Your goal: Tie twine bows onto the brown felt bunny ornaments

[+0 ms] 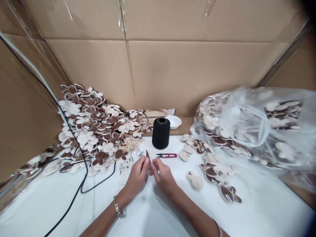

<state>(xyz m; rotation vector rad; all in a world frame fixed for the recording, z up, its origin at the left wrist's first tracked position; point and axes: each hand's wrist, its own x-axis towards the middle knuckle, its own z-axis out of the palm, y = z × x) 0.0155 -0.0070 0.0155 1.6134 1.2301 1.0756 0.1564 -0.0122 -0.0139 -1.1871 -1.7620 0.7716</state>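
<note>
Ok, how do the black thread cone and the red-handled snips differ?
The black thread cone stands upright, while the red-handled snips lie flat. The cone is all black; the snips are red with dark blades. The cone looks bulkier than the snips. Both rest on the white table.
</note>
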